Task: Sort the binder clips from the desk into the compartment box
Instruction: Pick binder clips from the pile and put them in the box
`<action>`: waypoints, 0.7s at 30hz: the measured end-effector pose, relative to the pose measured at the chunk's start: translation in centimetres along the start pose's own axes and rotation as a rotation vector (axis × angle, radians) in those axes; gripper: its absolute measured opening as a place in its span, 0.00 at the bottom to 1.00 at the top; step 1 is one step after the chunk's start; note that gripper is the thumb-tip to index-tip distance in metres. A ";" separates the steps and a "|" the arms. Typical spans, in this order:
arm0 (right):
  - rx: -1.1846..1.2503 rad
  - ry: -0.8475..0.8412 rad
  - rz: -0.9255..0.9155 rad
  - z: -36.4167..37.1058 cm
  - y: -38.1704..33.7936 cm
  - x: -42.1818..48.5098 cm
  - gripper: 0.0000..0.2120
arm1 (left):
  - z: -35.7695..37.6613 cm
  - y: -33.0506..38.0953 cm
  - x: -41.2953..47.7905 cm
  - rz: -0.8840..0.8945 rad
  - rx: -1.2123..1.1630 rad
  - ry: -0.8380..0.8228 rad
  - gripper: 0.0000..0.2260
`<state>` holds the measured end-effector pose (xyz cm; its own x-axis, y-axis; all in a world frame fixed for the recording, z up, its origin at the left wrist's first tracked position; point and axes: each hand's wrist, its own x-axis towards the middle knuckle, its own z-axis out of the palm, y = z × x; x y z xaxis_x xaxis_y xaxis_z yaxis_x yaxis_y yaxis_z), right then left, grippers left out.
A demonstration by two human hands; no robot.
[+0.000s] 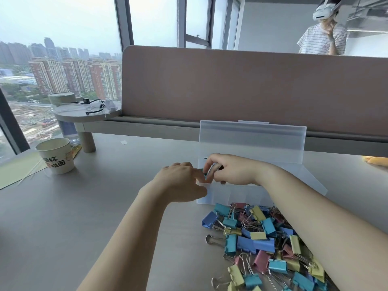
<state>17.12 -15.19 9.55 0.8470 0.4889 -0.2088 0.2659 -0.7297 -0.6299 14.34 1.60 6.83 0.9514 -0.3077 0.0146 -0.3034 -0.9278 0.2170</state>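
A clear plastic compartment box (237, 195) stands on the desk with its lid (252, 141) raised upright behind it. Both hands meet over its left end. My right hand (228, 170) has its fingers curled round a small binder clip (206, 175), mostly hidden between the two hands. My left hand (180, 181) touches the same spot with its fingertips; whether it grips the clip I cannot tell. A pile of several blue, teal, yellow and pink binder clips (262, 242) lies on the desk in front of the box, partly under my right forearm.
A paper cup (55, 155) stands at the left on the desk. Behind it is a small raised shelf (88, 114) with cables and a round tin. A pink partition (252, 87) closes the desk's far side; another person stands beyond it. A yellow item (375, 159) lies at the right edge.
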 end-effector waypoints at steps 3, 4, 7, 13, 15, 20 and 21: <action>0.024 0.150 -0.020 -0.1 0.1 0.1 0.06 | 0.0 0.1 -0.2 0.016 -0.002 -0.016 0.17; 0.040 0.213 -0.019 -0.2 0.2 0.2 0.10 | -0.1 0.1 -0.2 0.023 -0.023 -0.010 0.16; 0.136 0.335 0.024 -0.5 0.2 0.3 0.22 | -0.6 -0.2 -0.2 0.022 -0.188 0.046 0.12; 0.351 0.266 0.159 -0.7 -0.1 1.1 0.09 | -0.7 -1.6 0.2 -0.018 -0.344 0.251 0.08; 0.344 0.243 0.095 -0.5 0.0 1.4 0.06 | -0.5 -1.7 0.3 -0.022 -0.322 0.243 0.09; 0.083 0.331 0.078 -0.4 0.2 2.0 0.08 | 0.5 -1.0 0.6 -0.042 -0.185 0.188 0.10; 0.058 0.309 0.088 -0.4 0.1 2.1 0.06 | 0.7 -0.9 0.6 -0.047 -0.169 0.189 0.10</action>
<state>19.08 -14.42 9.36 0.9676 0.2504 -0.0325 0.1666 -0.7295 -0.6633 15.13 2.11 5.96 0.9621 -0.2057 0.1793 -0.2607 -0.8866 0.3819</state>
